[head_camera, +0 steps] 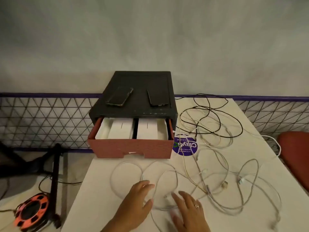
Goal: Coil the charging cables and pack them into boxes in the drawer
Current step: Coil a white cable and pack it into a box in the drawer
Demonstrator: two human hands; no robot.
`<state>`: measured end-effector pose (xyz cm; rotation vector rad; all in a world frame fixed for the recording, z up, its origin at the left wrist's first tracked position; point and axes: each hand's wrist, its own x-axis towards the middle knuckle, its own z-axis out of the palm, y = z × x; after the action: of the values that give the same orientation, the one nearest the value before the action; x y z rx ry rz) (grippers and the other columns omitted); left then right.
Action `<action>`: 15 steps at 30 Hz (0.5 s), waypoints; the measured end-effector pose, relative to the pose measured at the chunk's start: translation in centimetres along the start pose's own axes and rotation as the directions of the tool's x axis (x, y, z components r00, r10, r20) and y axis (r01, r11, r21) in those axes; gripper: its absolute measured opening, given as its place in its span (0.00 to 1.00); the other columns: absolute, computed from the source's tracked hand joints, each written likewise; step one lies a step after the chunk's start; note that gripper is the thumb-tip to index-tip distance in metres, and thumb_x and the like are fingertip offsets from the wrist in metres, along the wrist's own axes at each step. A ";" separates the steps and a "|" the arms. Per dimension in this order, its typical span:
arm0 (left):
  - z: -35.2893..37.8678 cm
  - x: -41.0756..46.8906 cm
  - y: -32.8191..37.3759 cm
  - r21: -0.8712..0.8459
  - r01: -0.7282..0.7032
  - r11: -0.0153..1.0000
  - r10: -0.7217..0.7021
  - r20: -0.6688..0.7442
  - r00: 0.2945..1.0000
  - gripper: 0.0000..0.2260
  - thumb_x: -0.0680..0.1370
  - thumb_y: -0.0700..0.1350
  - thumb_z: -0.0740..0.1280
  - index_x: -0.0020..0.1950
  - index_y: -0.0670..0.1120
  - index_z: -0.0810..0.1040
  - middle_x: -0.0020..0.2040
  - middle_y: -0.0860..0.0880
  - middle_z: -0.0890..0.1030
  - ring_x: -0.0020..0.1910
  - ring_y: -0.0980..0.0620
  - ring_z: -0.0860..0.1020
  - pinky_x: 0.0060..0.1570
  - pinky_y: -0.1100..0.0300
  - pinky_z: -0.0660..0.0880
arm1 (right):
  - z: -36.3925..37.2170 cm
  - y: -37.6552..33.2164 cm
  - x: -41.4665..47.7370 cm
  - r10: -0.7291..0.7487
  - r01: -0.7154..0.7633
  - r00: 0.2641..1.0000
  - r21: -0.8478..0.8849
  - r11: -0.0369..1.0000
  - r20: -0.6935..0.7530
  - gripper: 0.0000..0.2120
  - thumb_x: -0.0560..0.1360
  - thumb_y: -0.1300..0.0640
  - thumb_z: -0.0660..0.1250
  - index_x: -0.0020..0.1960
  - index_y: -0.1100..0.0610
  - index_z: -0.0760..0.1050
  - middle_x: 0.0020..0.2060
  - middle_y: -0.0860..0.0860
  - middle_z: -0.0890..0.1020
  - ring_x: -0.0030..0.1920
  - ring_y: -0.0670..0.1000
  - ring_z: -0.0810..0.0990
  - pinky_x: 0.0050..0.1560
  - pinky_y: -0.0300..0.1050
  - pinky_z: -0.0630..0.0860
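Several white charging cables (pixel 217 181) lie tangled across the white table (pixel 93 206), and a black cable (pixel 212 118) loops at the back right. One white cable forms loose loops (pixel 127 164) in front of the drawer. The red drawer (pixel 130 148) is pulled out of its black cabinet (pixel 138 81) and holds two white boxes (pixel 120 129) (pixel 147 129), lids on. My left hand (pixel 138 200) hovers flat over the looped cable, fingers spread. My right hand (pixel 187 210), wearing a ring, rests beside it with fingers apart. Neither hand grips anything.
Two dark phones (pixel 120 96) (pixel 157 97) lie on top of the cabinet. A purple round sticker (pixel 185 146) marks the table. An orange cable reel (pixel 31 211) sits on the floor at left, a red seat (pixel 296 156) at right, a wire grid fence (pixel 41 121) behind.
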<state>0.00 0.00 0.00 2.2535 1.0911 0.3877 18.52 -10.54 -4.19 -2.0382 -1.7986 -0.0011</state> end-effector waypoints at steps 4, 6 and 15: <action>3.3 0.3 -0.9 0.046 -0.009 0.999 0.010 -0.034 0.999 0.36 0.67 0.65 0.43 0.71 0.53 0.66 0.71 0.60 0.59 0.72 0.61 0.53 0.67 0.73 0.45 | 2.2 1.0 -1.9 -0.047 0.047 0.999 -0.002 0.999 -0.011 0.33 0.63 0.37 0.57 0.67 0.43 0.60 0.57 0.45 0.71 0.55 0.47 0.71 0.52 0.45 0.70; 4.5 0.5 -1.1 0.124 -0.015 0.992 0.023 -0.066 0.998 0.34 0.69 0.63 0.44 0.70 0.53 0.68 0.69 0.62 0.60 0.70 0.62 0.53 0.68 0.72 0.46 | 3.0 1.7 -2.2 -0.094 0.092 0.992 -0.030 0.995 -0.078 0.29 0.65 0.38 0.58 0.65 0.45 0.66 0.57 0.46 0.73 0.57 0.48 0.70 0.53 0.46 0.64; 6.6 -0.1 -2.0 0.379 -0.078 0.922 0.166 -0.205 0.965 0.17 0.72 0.55 0.56 0.50 0.55 0.83 0.54 0.58 0.82 0.53 0.57 0.80 0.48 0.61 0.77 | 3.9 1.9 -2.3 -0.145 0.137 0.988 -0.136 0.981 -0.055 0.28 0.73 0.30 0.41 0.61 0.41 0.68 0.52 0.44 0.81 0.56 0.50 0.76 0.52 0.50 0.75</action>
<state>1.94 -1.67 -6.42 2.6717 1.2268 0.5505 18.92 -11.71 -8.94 -1.9685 -1.9445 -0.2305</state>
